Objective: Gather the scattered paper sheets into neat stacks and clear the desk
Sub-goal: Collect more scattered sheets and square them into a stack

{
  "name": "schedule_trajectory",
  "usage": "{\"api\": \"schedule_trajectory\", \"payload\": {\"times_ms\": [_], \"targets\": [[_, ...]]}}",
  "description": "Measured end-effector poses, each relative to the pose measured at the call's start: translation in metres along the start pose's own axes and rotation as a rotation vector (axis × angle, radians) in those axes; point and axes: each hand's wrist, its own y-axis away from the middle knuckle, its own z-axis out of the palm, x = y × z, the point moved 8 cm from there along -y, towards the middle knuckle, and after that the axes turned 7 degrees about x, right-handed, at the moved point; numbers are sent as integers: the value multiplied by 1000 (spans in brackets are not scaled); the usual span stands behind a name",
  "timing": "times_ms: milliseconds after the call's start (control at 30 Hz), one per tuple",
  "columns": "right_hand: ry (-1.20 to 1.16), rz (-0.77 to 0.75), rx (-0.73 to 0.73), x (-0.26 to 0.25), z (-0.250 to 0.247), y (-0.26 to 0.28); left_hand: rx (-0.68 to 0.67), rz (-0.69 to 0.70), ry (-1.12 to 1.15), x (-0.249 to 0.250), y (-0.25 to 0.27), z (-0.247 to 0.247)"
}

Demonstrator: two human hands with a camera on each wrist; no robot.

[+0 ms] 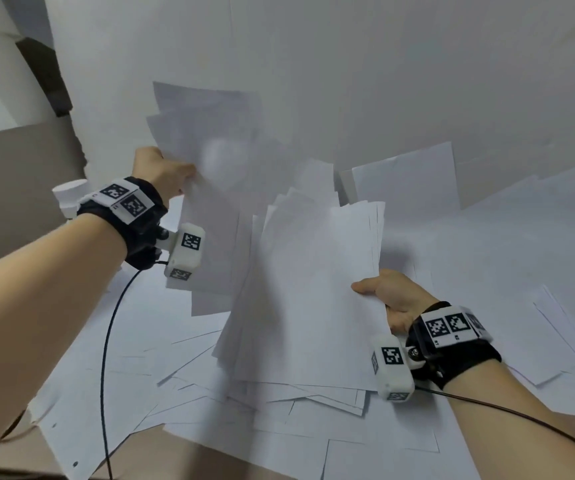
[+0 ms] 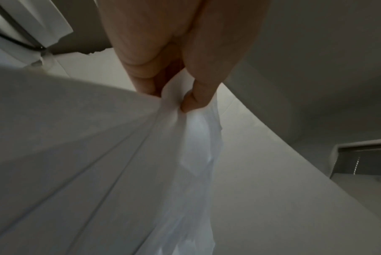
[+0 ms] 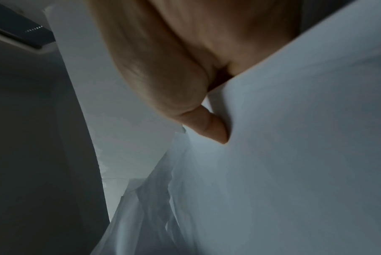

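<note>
Paper sheets (image 1: 206, 161), far-left bunch pinched by my left hand (image 1: 161, 174); near-right stack (image 1: 313, 289) gripped by my right hand (image 1: 397, 299), thumb (image 3: 211, 126) seen only by wrist camera.

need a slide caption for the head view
Left hand and right hand each lift a bundle of white sheets above loose paper scattered on the desk.

Our left hand (image 1: 165, 174) lifts a few blurred sheets (image 1: 206, 161); our right hand (image 1: 393, 299) grips a thick paper bundle (image 1: 313, 289) above, apparently, scattered pages (image 1: 182, 403).
</note>
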Motion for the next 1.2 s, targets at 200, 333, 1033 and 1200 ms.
{"api": "schedule_trajectory", "payload": {"times_ms": [200, 333, 1033, 1200], "targets": [[72, -25, 32, 29, -27, -78, 146, 190, -283, 70, 12, -35], [35, -25, 48, 5, -8, -16, 165, 385, -594, 134, 43, -22], [-382, 7, -191, -3, 10, 0, -773, -510, 95, -30, 138, 167], [-493, -19, -61, -5, -10, -7, -478, -446, -273, -118, 84, 107]]}}
